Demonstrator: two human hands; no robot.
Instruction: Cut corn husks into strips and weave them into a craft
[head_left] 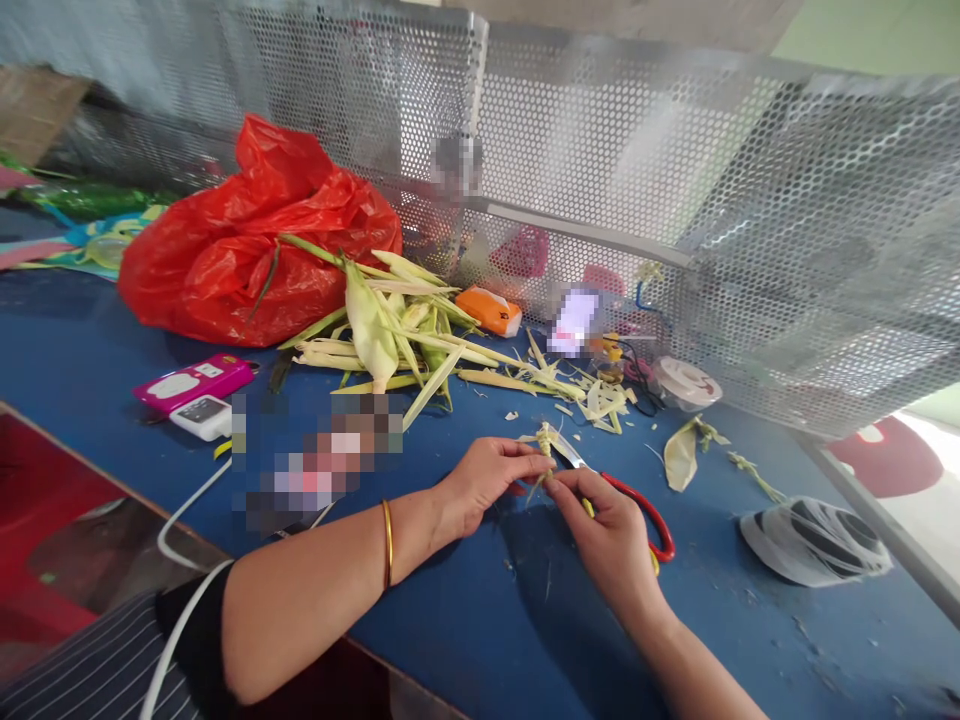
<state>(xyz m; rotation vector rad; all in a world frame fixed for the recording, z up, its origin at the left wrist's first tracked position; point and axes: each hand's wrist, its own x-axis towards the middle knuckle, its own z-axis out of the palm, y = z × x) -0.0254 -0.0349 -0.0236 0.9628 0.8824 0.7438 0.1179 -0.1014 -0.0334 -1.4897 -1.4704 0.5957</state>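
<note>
Between my fingertips is a small braided piece of corn husk (545, 440), held upright above the table. My left hand (491, 480) pinches it from the left side, thumb and fingers pressed together. From the right, my right hand (604, 515) pinches its lower end, where thin strands hang down. Behind my right hand lie scissors (652, 515) with red handles, their blades pointing toward the braided piece and partly covered. Further back are corn husks (371, 335) in a pile, with torn husk scraps (600, 400) at its right end.
A red plastic bag (255, 240) stands behind the husks. An orange packet (489, 311), a lit phone (574, 322) and a white spool (686, 383) sit along the perforated metal screen (600, 160). A thread spool (814, 540) is at right; a pink case (196, 382) and white cable (180, 520) are left.
</note>
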